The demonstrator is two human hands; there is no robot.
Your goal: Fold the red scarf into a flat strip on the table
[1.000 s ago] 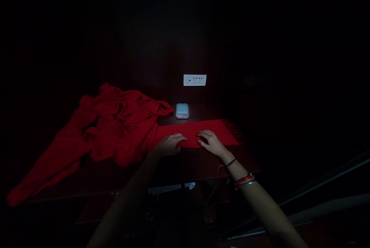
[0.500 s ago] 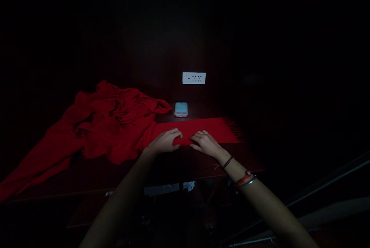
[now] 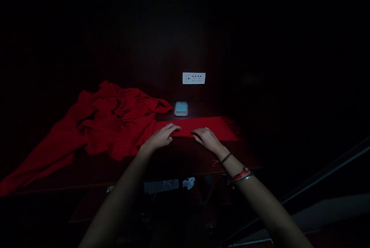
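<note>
A red scarf [image 3: 212,124] with a fringed right end lies across the dark table, its right stretch flat and narrow. Its left part is heaped in a large crumpled pile [image 3: 121,121]. At the near edge of the flat stretch, my left hand [image 3: 162,136] has its fingers over the cloth and its thumb below, closed on the edge. A short gap to the right, my right hand [image 3: 206,139] has curled fingers and thumb on the same edge. The cloth under the fingertips is partly hidden.
A phone [image 3: 181,108] with a lit screen lies behind the scarf, below a white wall socket [image 3: 194,78]. The dark table [image 3: 185,159] has its front edge below my hands. Pale items [image 3: 162,186] show under it. The surroundings are very dark.
Both hands came together on the scarf's near edge, then moved slightly apart and away from me. That edge now sits a little farther back.
</note>
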